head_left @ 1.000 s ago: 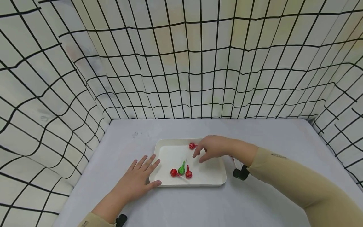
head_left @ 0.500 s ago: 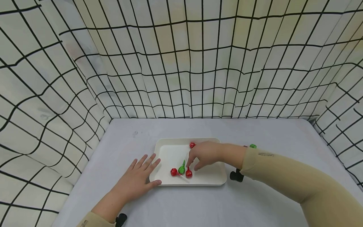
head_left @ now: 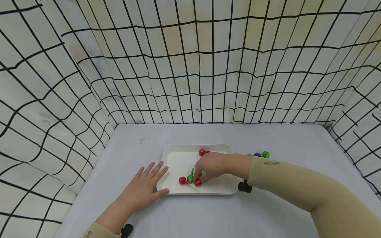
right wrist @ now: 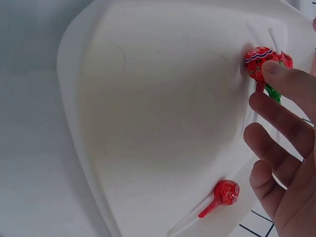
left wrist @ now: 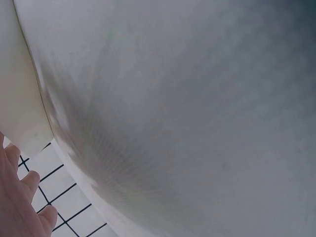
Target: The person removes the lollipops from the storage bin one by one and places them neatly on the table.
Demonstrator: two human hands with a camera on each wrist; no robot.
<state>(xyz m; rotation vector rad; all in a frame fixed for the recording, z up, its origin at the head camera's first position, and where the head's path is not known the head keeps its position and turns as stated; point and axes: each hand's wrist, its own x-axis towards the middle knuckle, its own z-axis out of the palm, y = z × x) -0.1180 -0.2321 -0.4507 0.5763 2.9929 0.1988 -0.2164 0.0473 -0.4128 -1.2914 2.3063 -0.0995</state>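
Thumb and index finger of my right hand [head_left: 212, 166] pinch a red lollipop [right wrist: 256, 61] near the front of a white tray [head_left: 175, 162]. In the right wrist view the thumb lies over its wrapped head and the index fingertip sits by the neck of the wrapper. A green lollipop [head_left: 190, 178] lies close to its left, and another red lollipop [head_left: 182, 180] beyond that. Near the tray's back rim lies a third red one [head_left: 202, 152]. My left hand [head_left: 145, 189] rests with spread, straight fingers at the tray's left edge, thumb at the front corner.
Right of the tray, partly behind the right forearm, several more lollipops lie on the white table [head_left: 140, 145], among them a green one [head_left: 266, 154] and a purple one [head_left: 257, 154]. White walls with a black grid [head_left: 212, 82] enclose the table's back and sides.
My right hand has moved left and down from over the tray to the red lollipop at its front. Lollipops right of the tray have come into view. The left hand stays in place.
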